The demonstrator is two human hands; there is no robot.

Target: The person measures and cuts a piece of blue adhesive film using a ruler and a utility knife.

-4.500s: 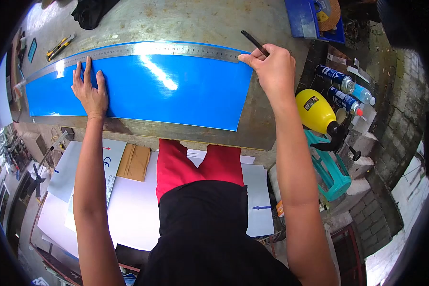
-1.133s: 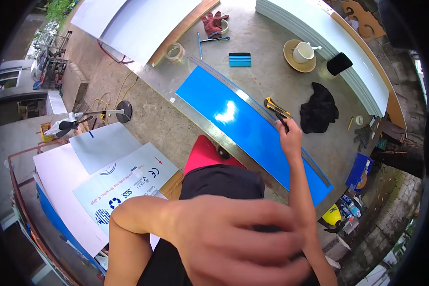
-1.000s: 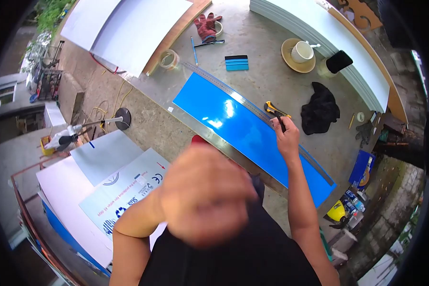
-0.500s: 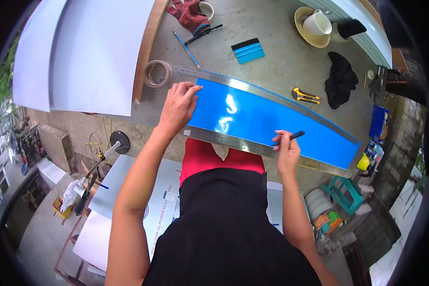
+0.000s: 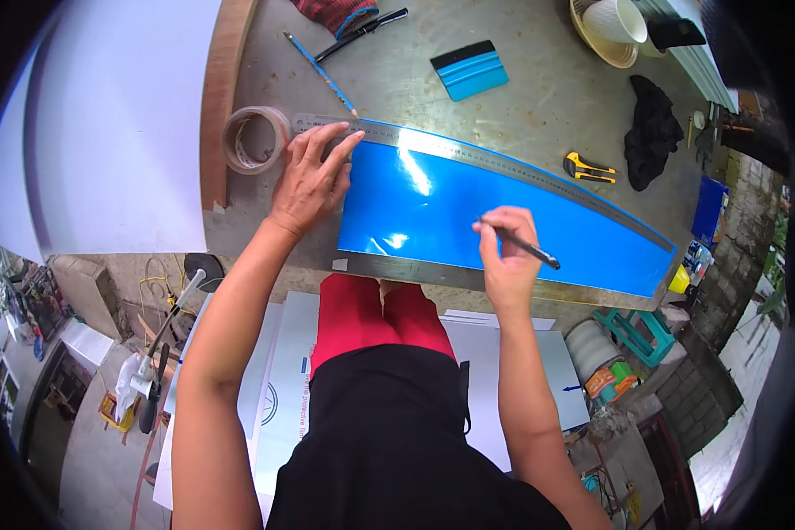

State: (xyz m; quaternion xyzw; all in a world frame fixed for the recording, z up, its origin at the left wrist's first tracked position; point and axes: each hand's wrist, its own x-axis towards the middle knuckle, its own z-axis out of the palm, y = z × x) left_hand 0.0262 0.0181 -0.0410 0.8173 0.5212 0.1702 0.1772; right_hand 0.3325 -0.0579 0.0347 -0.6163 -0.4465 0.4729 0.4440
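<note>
A glossy blue sheet point(image 5: 433, 203) lies on the metal table, with a long steel ruler point(image 5: 477, 157) along its far edge. My left hand point(image 5: 314, 172) has its fingers stretched out, the fingertips at the ruler's left end near the sheet's upper left corner. Over the middle of the sheet, my right hand point(image 5: 511, 256) grips a black pen point(image 5: 530, 247), its tip pointing up and left. A blue pencil point(image 5: 322, 75) rests just beyond the ruler's left end. Left of my left hand stands a roll of clear tape point(image 5: 230, 141).
A blue squeegee point(image 5: 473, 75), a yellow utility knife point(image 5: 589, 168) and a black cloth point(image 5: 647, 132) lie farther back. White cup point(image 5: 616, 19) sits in a bowl at the far right. At left, white panels point(image 5: 115, 132) stand beside a wooden strip point(image 5: 223, 106).
My left hand has moved up onto the ruler's end, its fingers now stretched out. My right hand has shifted inward over the sheet and turned the pen so it points left.
</note>
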